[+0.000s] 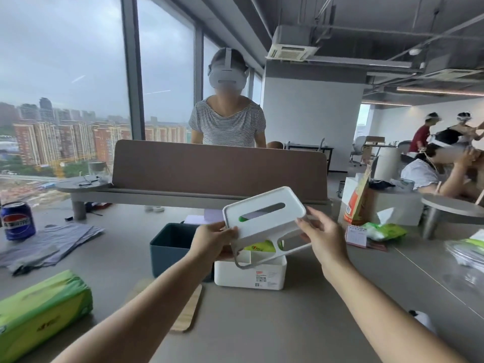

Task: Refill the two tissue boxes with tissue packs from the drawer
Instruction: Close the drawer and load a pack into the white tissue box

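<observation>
- Both hands hold the white tissue-box lid up over the desk, tilted with its right end higher and the slot on top.
- The left hand pinches the lid's left end; the right hand clasps its right end, fingers curled round the edge.
- Straight beneath sits the open white box base, with a green and yellow tissue pack showing in it.
- Just left of the base, touching it or nearly, stands an open dark teal box; a wooden lid lies flat nearer, partly hidden by the left forearm.
- A second green tissue pack lies at the near left edge.
- Further left are folded grey cloths and a blue soda can.
- A brown divider panel closes the far side; a person in a striped shirt stands behind it.
- At the right lie more green packs and a small desk calendar.
</observation>
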The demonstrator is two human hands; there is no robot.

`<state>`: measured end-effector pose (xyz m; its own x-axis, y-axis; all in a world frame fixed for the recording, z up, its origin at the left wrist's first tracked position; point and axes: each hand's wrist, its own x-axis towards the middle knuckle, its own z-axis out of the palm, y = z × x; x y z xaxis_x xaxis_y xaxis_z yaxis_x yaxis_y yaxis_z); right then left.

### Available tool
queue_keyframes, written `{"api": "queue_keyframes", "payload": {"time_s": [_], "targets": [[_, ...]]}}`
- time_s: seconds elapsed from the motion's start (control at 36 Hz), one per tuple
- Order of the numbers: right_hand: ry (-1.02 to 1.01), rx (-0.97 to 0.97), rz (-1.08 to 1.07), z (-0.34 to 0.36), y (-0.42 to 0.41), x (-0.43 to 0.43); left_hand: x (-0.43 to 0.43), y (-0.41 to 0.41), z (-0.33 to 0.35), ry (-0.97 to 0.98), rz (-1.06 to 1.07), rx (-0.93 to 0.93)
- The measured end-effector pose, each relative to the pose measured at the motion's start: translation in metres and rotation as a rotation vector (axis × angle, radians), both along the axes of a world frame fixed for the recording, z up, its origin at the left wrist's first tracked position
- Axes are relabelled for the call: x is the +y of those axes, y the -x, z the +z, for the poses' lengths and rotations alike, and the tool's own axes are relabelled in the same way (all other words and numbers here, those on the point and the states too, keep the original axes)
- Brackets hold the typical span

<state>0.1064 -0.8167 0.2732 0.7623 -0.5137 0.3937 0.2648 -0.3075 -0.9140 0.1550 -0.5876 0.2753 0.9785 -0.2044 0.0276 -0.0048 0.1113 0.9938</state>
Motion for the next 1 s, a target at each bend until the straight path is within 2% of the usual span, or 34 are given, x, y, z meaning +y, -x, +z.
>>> {"api": "queue_keyframes", "payload": {"time_s": [0.11,0.22,0.36,0.47,0.58,0.75,0.86,1.0], "targets": [[0.020,0.093,-0.017,-0.016,-0.011,-0.008,-0.008,-0.024,0.007,-0.187,0.037,-0.118],[0.046,0.191,-0.072,-0.039,-0.026,-0.011,-0.014,-0.046,0.006,-0.488,0.068,-0.240],[0.059,0.266,-0.106,-0.061,-0.039,-0.008,-0.013,-0.064,-0.011,-0.772,0.025,-0.359],[0.070,0.317,-0.142,-0.068,-0.045,-0.004,-0.009,-0.077,-0.026,-0.895,0.036,-0.416],[0.130,0.336,-0.167,-0.075,-0.048,-0.007,-0.009,-0.078,-0.030,-1.106,0.123,-0.493],[0.235,0.344,-0.193,-0.075,-0.052,-0.010,-0.007,-0.078,-0.033,-1.148,0.145,-0.523],[0.422,0.405,-0.207,-0.069,-0.051,-0.005,0.000,-0.080,-0.038,-1.235,0.172,-0.596],[0.517,0.422,-0.209,-0.062,-0.051,-0.002,0.010,-0.082,-0.043,-1.298,0.175,-0.607]]}}
